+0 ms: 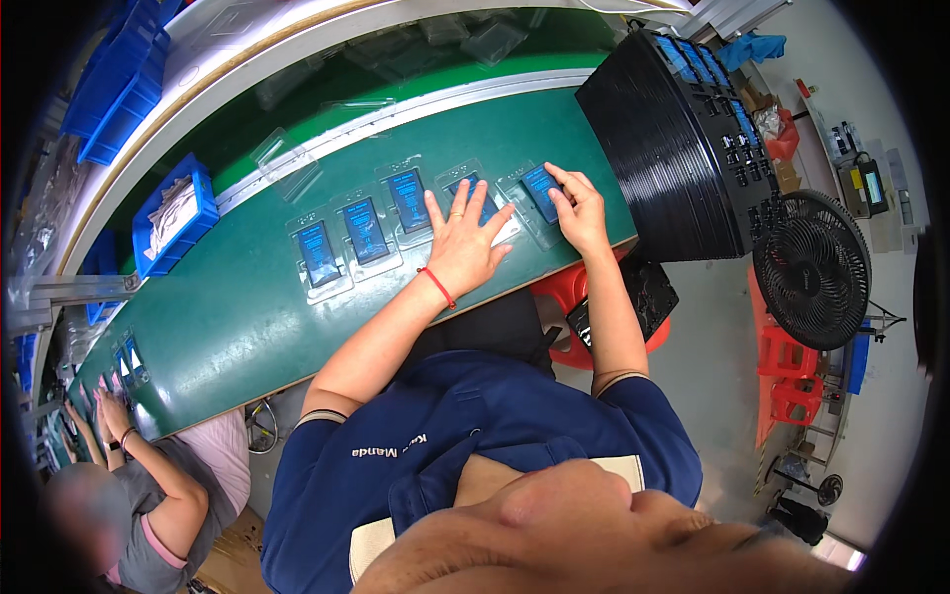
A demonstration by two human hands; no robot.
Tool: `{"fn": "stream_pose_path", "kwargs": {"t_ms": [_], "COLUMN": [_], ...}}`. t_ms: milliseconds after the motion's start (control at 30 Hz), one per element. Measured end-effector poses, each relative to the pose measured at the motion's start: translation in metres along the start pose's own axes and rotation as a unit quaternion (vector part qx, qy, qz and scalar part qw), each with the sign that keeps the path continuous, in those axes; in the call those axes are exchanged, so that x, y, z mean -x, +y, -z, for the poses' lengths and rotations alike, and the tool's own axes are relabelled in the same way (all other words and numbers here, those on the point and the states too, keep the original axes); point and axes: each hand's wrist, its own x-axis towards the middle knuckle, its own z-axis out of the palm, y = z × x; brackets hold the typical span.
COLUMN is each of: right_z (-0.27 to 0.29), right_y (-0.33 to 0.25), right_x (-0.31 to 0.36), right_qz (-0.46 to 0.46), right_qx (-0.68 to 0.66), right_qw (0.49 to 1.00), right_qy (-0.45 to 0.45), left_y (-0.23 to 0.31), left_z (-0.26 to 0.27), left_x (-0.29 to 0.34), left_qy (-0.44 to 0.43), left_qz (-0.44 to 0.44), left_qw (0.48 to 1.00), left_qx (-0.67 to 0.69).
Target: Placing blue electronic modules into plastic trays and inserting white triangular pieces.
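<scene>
Flat dark-blue rectangular packs [366, 231] in clear plastic trays [330, 293] form a row of five on the smooth green surface [237, 332], nearer its right end, between the far and near edges. Our left grip [463, 238] is spread wide, palm down, its fingers partly hiding the fourth pack [489, 209] from the left; a thin red bracelet [437, 287] circles that wrist. Our right grip [582, 208] is narrow, thumb and fingertips at the right side of the fifth pack [540, 191], near the surface's right end; we cannot tell whether it pinches the pack. Loose clear plastic shells [284, 163] lie by the far edge, and a blue rectangular plastic bin [178, 223] with pale contents stands farther left. Beside the right end we see a tall black ridged stack [658, 148].
</scene>
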Motion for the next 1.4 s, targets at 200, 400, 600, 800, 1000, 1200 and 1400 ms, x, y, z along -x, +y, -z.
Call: {"fn": "stream_pose_path", "kwargs": {"t_ms": [200, 400, 600, 800, 1000, 1200, 1400], "right_z": [-0.005, -0.009, -0.015, -0.005, -0.022, -0.035, -0.030], "right_y": [0.001, -0.009, -0.018, -0.008, -0.013, -0.024, -0.022], "right_x": [0.004, 0.009, 0.011, 0.018, 0.032, 0.024, 0.020], "right_qz": [-0.083, -0.090, -0.089, -0.119, 0.076, 0.020, 0.072], "right_qx": [-0.198, -0.277, -0.277, -0.050, 0.185, 0.309, 0.313], "right_qw": [0.977, 0.956, 0.956, 0.992, 0.976, 0.946, 0.946], "right_qy": [0.007, 0.019, 0.045, 0.011, 0.082, 0.095, 0.044], "left_y": [0.017, 0.024, 0.022, 0.017, 0.017, 0.020, 0.019], "left_z": [-0.011, -0.011, -0.012, -0.002, -0.016, -0.021, -0.020], "left_x": [-0.012, -0.015, -0.014, -0.006, -0.003, -0.003, -0.002], "left_qy": [0.019, 0.017, 0.016, -0.009, -0.006, 0.001, 0.002], "left_qz": [-0.049, -0.030, -0.029, 0.011, 0.020, 0.009, 0.004], "left_qw": [0.998, 0.996, 0.993, 0.999, 1.000, 1.000, 1.000], "left_qx": [0.033, 0.078, 0.116, 0.043, 0.008, -0.009, -0.010]}}
